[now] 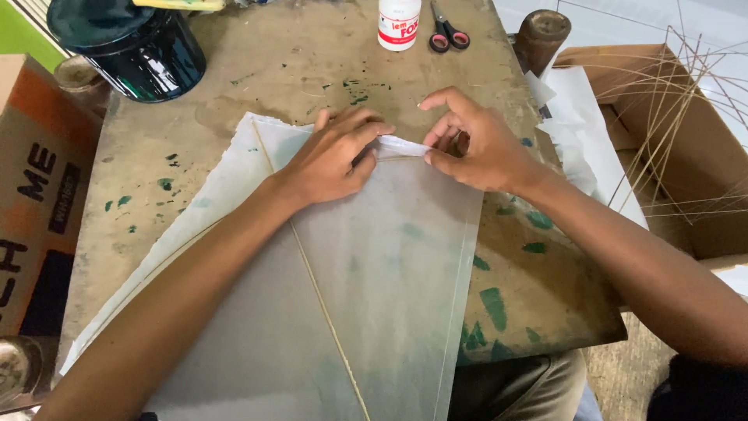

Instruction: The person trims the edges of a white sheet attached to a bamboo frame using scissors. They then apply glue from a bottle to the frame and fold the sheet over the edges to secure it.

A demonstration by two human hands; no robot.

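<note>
A large sheet of thin translucent white paper (374, 288) lies on a worn wooden table (273, 70) stained with green paint. A thin bamboo stick (327, 320) runs lengthwise down the sheet, and a second curved stick crosses under my left arm. My left hand (335, 156) lies flat on the paper's far edge, fingers pressing a folded strip down. My right hand (471, 144) pinches that same folded edge (405, 146) between thumb and fingers, right beside the left hand.
A dark green bucket (128, 43) stands at the far left. A white glue bottle (399, 22) and red-handled scissors (446, 33) lie at the far edge. A cardboard box (686, 125) with several thin bamboo sticks sits right. Loose white paper (580, 132) hangs off the table.
</note>
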